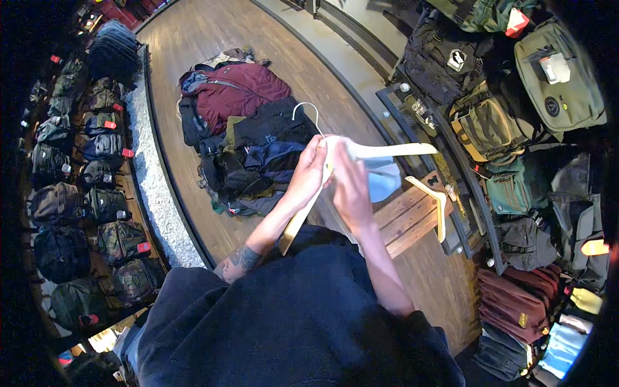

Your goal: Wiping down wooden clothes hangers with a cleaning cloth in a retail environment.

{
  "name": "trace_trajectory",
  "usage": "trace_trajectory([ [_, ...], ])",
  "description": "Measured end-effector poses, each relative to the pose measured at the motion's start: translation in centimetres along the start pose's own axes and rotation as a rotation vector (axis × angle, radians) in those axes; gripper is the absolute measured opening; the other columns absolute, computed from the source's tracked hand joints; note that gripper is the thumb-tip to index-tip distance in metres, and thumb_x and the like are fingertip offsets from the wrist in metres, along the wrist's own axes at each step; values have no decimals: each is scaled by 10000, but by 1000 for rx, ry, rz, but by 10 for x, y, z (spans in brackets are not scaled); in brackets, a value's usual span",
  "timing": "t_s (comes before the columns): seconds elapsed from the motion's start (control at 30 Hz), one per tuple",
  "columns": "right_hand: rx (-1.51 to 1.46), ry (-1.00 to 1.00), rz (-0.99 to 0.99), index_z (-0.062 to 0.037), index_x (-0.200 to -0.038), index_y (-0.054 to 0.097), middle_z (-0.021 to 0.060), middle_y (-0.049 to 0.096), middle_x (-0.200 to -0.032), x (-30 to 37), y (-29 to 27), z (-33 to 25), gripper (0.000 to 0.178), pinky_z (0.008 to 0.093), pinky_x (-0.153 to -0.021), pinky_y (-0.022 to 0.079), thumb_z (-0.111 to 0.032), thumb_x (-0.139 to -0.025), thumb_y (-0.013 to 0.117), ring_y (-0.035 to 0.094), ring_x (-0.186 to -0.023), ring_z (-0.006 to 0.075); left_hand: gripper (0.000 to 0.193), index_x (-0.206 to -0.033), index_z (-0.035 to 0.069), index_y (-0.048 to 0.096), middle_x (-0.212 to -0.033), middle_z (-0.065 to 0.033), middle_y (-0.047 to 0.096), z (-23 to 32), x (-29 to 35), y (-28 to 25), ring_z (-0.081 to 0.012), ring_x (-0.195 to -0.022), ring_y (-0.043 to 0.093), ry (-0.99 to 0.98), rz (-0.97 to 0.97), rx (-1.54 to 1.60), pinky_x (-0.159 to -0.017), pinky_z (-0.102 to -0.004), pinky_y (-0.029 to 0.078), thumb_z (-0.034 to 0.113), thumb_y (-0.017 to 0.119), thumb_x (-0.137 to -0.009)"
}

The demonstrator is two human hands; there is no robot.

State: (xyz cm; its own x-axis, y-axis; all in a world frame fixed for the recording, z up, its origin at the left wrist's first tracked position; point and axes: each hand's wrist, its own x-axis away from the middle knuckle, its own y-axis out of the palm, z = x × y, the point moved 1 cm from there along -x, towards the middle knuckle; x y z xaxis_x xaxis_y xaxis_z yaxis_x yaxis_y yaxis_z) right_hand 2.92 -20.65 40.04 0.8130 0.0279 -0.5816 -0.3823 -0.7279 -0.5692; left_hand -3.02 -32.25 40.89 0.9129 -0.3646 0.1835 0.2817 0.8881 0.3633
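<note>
A pale wooden hanger (400,150) with a metal hook is held up in front of me. Closed around its middle, just below the hook, is my left hand (307,173). One hanger arm slants down toward my lap and the other reaches out to the right. My right hand (353,187) is at the hanger's centre, smeared by motion, so its grip is unclear. Something whitish blurs beside its fingers; I cannot make out what it is. Beyond that hand a light blue item (385,179) lies by a wooden stool (403,222). A second wooden hanger (440,200) rests on the stool's right edge.
A heap of clothes (238,151), with a maroon jacket (242,90) on top, covers part of the wooden floor (213,26). Shelves of backpacks (58,248) line the left. On the right are a grey-green backpack (554,77), other bags and folded maroon garments (516,303).
</note>
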Motion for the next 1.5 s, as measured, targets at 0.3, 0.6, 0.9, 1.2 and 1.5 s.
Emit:
trace_trajectory([
  [0.3,603,148,178,-81,-1457,499,17,483,-1526,-14,-44,30,618,314,-1023,331,69,-862,570,462,-1304,253,365,-1177,68,536,-769,-32,570,19,3,-11,-90,-558,481,-38,32,44,-469,-221,385,369,344,-1098],
  [0.6,294,68,-12,37,-1506,344,234,334,-1571,-11,-8,14,544,506,-1231,141,-30,-975,445,273,-1490,341,372,-1150,66,548,-713,-13,554,5,0,-2,-82,-540,478,-33,21,0,-464,-219,377,378,353,-1095],
  [0.9,378,61,14,15,-1508,352,201,323,-1584,-23,-39,52,498,471,-1240,160,-56,-1017,390,267,-1493,326,329,-1141,80,527,-717,-8,535,24,2,-15,-78,-525,482,-52,75,25,-450,-220,380,352,347,-1098],
  [1.2,176,132,31,66,-1494,343,243,318,-1573,-14,-24,49,558,476,-1244,127,-10,-951,448,251,-1493,355,341,-1113,66,530,-755,-20,566,10,-3,-13,-84,-542,483,-72,32,33,-464,-225,388,355,349,-1098],
  [1.5,116,5,-82,30,-1462,428,209,411,-1534,-15,-10,23,585,459,-1232,203,72,-880,470,330,-1466,336,332,-1053,76,530,-693,-2,524,10,-4,-14,-78,-503,461,-88,50,45,-456,-236,380,348,345,-1100],
])
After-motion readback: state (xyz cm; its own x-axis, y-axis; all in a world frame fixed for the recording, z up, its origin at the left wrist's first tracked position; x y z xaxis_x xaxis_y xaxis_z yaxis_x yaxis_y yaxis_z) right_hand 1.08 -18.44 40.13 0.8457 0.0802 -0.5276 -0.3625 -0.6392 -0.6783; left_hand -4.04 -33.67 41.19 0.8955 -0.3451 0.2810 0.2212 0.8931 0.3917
